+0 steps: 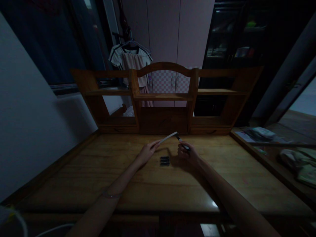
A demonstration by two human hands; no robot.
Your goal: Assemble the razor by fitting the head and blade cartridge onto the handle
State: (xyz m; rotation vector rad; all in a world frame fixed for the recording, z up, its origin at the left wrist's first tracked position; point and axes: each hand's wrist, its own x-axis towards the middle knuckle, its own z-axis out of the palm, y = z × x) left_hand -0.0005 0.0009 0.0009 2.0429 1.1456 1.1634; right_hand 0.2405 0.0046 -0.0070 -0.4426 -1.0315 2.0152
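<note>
We see the left hand (pixel 148 151) and the right hand (pixel 189 152) raised in front of us, over the wooden surface (pixel 98 174). The left fingers are closed narrowly around the near end of a pale strip (pixel 168 136); the rest of the strip goes out beyond the fingertips, sloping up toward the right. The right fingers are folded around the handle of a slim tool (pixel 179 138), which is dark and light in colour. Its head points forward and to the left, out of the fist, and appears to meet the far end of the strip; in this weak light we cannot tell what kind of tool it is. Below and between the two hands, three small dark bars (pixel 164 161) lie in a row on the surface, apart from all fingers. Behind stands a wooden shelf (pixel 163 96).
</note>
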